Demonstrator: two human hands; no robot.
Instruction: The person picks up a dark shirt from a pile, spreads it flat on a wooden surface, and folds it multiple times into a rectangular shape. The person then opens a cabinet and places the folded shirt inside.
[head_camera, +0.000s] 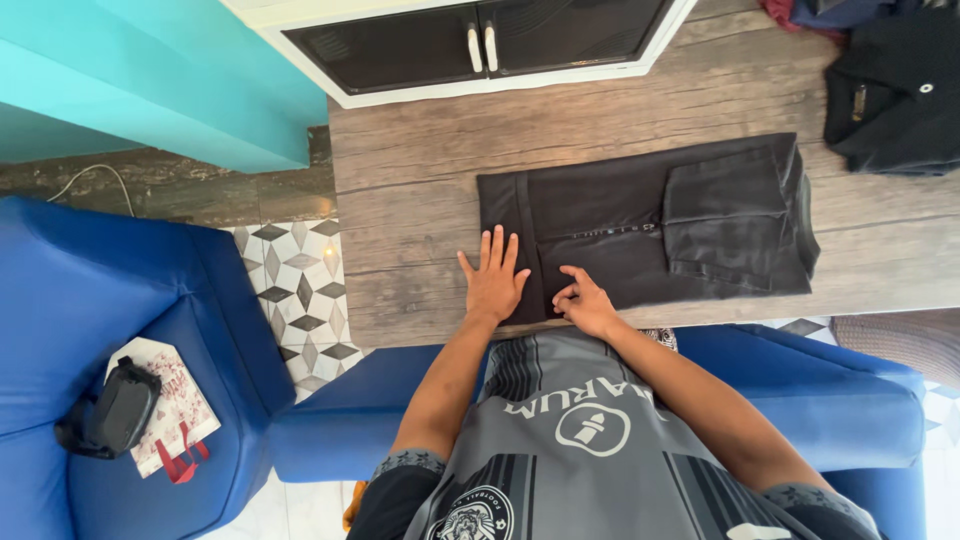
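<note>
1. Your left hand (493, 280) lies flat on the wooden table (420, 170), fingers (497, 247) stretched out and spread, grasping nothing; the palm presses down at the left end of the folded black shirt (640, 225)
2. Your right hand (585, 302) sits just beside the left one, on the near edge of the same shirt; its fingers (572, 290) are curled and pinched on the black cloth at that edge
3. The shirt lies as a long dark rectangle across the table, running from your left fingers out to the right, well past your right fingers; a folded sleeve (730, 220) rests on top of it toward its far right end
4. A thin stitched line with small pale marks runs along the shirt's middle, just beyond your right fingers
5. Far to the right of both hands, at the table's far corner, lies a heap of dark clothes (890, 95), well apart from the shirt
6. Straight beyond your fingers, past the table, stands a white cabinet (480, 45) with two dark doors
7. To the left of your left fingers, well apart and lower, a blue sofa (90, 300) carries a small black pouch (120, 408) lying on a pale patterned paper bag (180, 410) with red handles
8. You wear a grey jersey (590, 440) with black stripes, nearer than both hands
</note>
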